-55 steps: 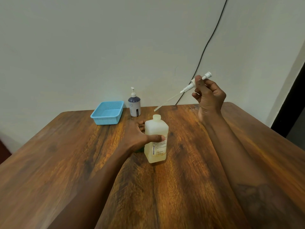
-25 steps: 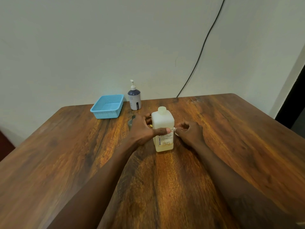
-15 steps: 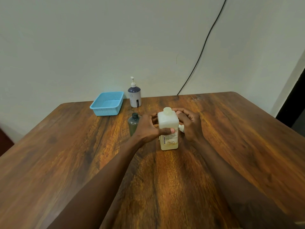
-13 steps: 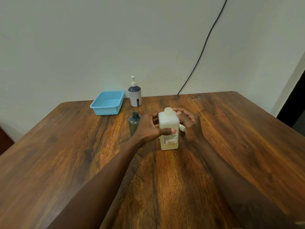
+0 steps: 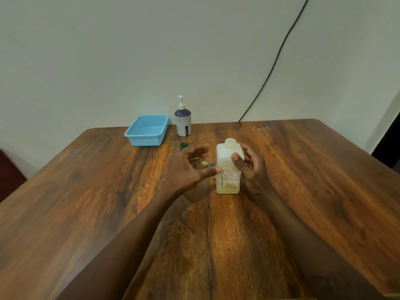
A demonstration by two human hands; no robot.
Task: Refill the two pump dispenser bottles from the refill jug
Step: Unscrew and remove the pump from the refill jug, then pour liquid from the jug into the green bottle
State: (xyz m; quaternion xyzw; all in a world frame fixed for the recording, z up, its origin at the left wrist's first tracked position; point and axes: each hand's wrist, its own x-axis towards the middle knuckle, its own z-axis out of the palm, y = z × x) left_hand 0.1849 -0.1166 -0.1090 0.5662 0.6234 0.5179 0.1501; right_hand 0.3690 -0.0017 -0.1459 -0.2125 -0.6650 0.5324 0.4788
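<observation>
The refill jug (image 5: 227,169), a square translucent bottle with an uncapped neck and yellowish liquid low inside, stands upright mid-table. My right hand (image 5: 252,167) grips it from the right, thumb across its front. My left hand (image 5: 188,165) hovers just left of the jug, fingers spread and blurred, holding nothing. Behind that hand only the open neck of a dark green bottle (image 5: 184,145) shows. A small yellow and dark piece (image 5: 206,164) lies between my left hand and the jug. A white pump bottle (image 5: 183,121) with a dark blue shoulder stands at the back.
A light blue mesh basket (image 5: 147,129) sits at the back left beside the white pump bottle. A black cable (image 5: 275,63) runs down the wall to the wooden table's (image 5: 313,191) far edge. The table's right edge is close to a dark doorway.
My right hand laid the white pump down beside the jug, then took hold of the jug. My left hand let go of the jug and drew away to the left.
</observation>
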